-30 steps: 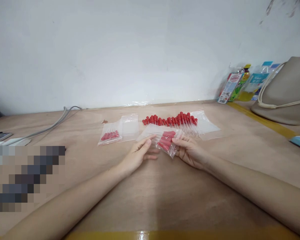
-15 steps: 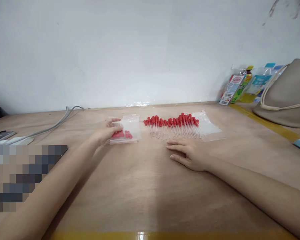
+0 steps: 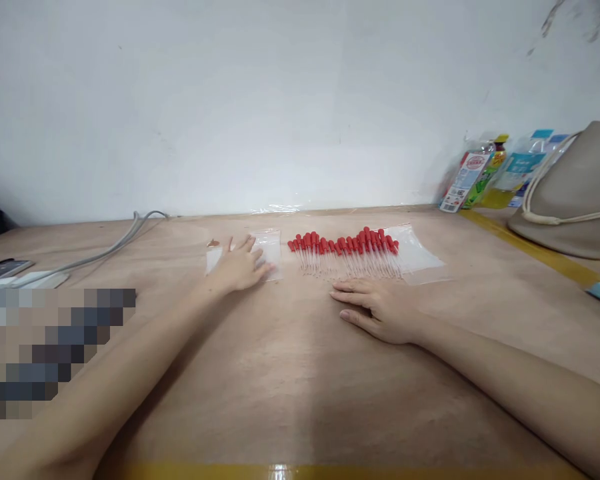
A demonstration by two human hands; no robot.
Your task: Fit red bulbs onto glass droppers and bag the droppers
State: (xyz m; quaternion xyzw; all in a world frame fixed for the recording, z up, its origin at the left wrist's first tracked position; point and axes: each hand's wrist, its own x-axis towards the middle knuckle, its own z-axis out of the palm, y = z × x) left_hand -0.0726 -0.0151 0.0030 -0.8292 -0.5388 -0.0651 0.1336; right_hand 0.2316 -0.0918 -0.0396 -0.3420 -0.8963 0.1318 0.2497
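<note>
My left hand (image 3: 240, 265) lies over a clear zip bag (image 3: 271, 245) on the left of the table, its fingers spread and nothing held in them. Whatever lies under the palm is hidden. On the bare wood rests my right hand (image 3: 377, 308), palm down, fingers stretched out and thumb apart. Just beyond its fingertips is a row of droppers (image 3: 353, 245) with red bulbs and thin clear stems, bulbs towards the wall. Part of a second clear bag (image 3: 423, 252) shows at the right end of the row.
A grey cable (image 3: 115, 248) runs along the left, near a phone (image 3: 5, 270). At the back right stand a carton (image 3: 465, 183), several bottles (image 3: 517, 170) and a beige bag (image 3: 575, 193) with a cord. Yellow tape (image 3: 535, 247) crosses the table there.
My left hand has opened out and shifted right, now flat over the bag. The red pieces seen in that bag before are out of sight. My right hand has hardly moved.
</note>
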